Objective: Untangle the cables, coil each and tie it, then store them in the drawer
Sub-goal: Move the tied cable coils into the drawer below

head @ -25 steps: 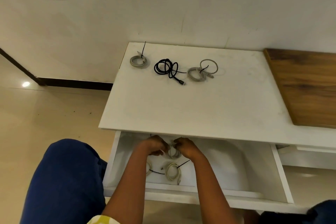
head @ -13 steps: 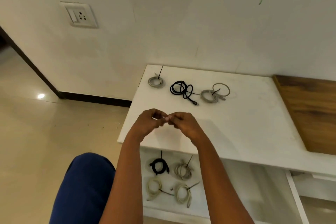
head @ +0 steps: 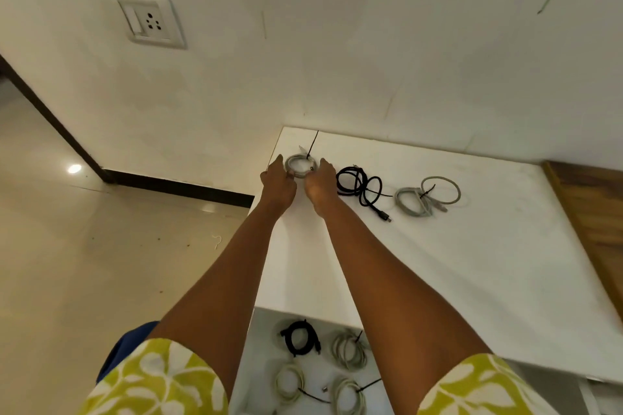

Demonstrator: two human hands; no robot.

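In the head view, the left hand (head: 278, 179) and right hand (head: 320, 183) met at the tied grey coil (head: 299, 165) by the bench's (head: 472, 263) far left corner, each grip seemingly pinching its rim. The step looked like storing; next, lift it into the open drawer (head: 261, 340) below.

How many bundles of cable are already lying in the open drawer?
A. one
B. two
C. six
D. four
D: the drawer holds one black coil and three pale ones, while both hands reach for a grey coil up on the white tabletop.
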